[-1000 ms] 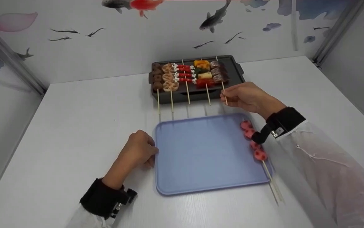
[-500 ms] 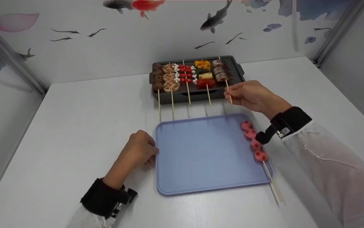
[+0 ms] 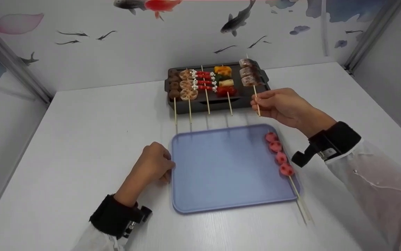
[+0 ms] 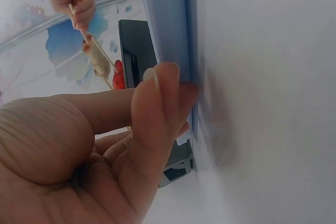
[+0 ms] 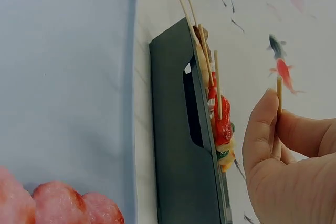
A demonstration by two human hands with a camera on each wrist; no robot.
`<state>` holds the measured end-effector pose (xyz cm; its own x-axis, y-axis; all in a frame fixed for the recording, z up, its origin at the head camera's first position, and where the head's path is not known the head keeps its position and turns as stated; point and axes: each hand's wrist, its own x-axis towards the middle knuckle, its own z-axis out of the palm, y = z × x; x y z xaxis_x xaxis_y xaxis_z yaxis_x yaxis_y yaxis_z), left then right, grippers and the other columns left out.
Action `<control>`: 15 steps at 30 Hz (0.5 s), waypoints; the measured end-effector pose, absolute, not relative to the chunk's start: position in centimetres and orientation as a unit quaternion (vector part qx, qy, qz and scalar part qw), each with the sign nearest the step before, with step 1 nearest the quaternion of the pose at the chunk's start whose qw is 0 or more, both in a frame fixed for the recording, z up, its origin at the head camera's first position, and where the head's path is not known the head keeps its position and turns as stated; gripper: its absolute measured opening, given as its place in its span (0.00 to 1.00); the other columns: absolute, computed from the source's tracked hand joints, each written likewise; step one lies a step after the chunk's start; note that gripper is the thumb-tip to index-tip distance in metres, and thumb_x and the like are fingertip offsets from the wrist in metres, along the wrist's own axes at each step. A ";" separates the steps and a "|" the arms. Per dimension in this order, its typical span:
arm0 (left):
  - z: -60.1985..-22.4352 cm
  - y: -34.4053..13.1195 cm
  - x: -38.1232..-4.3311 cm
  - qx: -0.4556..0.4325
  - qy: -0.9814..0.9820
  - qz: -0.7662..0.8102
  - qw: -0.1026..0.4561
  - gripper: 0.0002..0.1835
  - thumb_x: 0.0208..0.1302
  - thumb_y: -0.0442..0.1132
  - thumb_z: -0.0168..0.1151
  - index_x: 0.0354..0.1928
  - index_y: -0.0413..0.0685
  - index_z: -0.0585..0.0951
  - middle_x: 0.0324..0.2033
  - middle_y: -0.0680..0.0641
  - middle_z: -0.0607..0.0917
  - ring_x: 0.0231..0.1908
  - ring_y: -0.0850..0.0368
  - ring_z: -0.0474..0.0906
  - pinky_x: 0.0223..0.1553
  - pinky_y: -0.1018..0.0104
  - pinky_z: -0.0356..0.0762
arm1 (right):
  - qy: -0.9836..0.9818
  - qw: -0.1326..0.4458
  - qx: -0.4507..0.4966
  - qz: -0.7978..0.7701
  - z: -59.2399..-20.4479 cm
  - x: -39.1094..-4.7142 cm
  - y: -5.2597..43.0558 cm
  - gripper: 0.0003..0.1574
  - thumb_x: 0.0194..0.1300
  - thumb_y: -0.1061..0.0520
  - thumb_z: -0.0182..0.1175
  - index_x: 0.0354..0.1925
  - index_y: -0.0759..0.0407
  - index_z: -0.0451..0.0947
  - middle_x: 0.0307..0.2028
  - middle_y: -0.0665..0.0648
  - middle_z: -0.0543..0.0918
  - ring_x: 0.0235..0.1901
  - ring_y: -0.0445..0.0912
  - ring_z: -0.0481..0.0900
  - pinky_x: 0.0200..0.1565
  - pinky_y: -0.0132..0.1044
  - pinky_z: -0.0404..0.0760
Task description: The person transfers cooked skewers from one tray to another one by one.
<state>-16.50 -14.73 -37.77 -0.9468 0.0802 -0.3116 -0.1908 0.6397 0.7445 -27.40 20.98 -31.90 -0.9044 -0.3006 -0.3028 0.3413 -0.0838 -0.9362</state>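
White tabletop (image 3: 92, 129); fish-painted wall (image 3: 134, 52) behind; grill (image 3: 217, 107); blue tray (image 3: 217, 167), left grip (image 3: 154, 162) closed on its side; right grip (image 3: 282, 104) pinching a skewer (image 3: 249, 72).

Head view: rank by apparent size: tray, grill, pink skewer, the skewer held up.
1. Blue tray
2. Dark grill
3. Pink skewer and held skewer, unranked: pink looks longer, but it lies nearer the camera.

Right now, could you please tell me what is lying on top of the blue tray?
A skewer of pink pieces lies along the right side of the blue tray, its stick reaching past the near rim. The surface directly beneath it is covered, so cannot be seen.
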 end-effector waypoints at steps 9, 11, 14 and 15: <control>-37.8 -14.6 -16.5 -0.027 0.893 0.420 0.159 0.06 0.65 0.24 0.64 0.30 0.31 0.85 0.14 0.41 0.84 0.13 0.53 0.82 0.18 0.64 0.82 | 0.677 0.222 -0.009 -0.702 -31.6 -23.8 22.0 0.13 0.77 0.64 0.60 0.55 0.70 0.79 0.43 0.59 0.86 0.41 0.45 0.87 0.45 0.34 0.87; -37.8 -14.6 -16.5 -0.026 0.895 0.416 0.159 0.07 0.66 0.24 0.64 0.29 0.31 0.85 0.13 0.42 0.84 0.13 0.54 0.82 0.18 0.65 0.81 | 0.686 0.221 -0.013 -0.693 -31.8 -22.8 22.3 0.12 0.77 0.64 0.59 0.54 0.69 0.80 0.43 0.58 0.87 0.40 0.45 0.88 0.44 0.34 0.88; -37.7 -14.7 -16.5 -0.022 0.898 0.411 0.159 0.08 0.65 0.24 0.63 0.27 0.32 0.85 0.13 0.42 0.83 0.13 0.54 0.82 0.18 0.65 0.81 | 0.700 0.212 -0.019 -0.682 -32.1 -21.7 23.0 0.10 0.77 0.64 0.59 0.52 0.68 0.81 0.41 0.58 0.88 0.39 0.45 0.89 0.43 0.35 0.88; -37.7 -14.7 -16.5 -0.019 0.898 0.409 0.158 0.09 0.65 0.23 0.63 0.26 0.32 0.85 0.13 0.42 0.83 0.13 0.54 0.82 0.18 0.65 0.81 | 0.706 0.208 -0.022 -0.677 -32.2 -21.4 23.2 0.10 0.77 0.65 0.59 0.52 0.69 0.81 0.41 0.58 0.88 0.38 0.45 0.89 0.44 0.35 0.88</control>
<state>-16.50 -14.70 -37.65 -0.9495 0.0941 -0.2994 -0.1641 0.6641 0.7294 -21.40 23.19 -32.22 -0.9129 -0.3118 -0.2634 0.2501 0.0827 -0.9647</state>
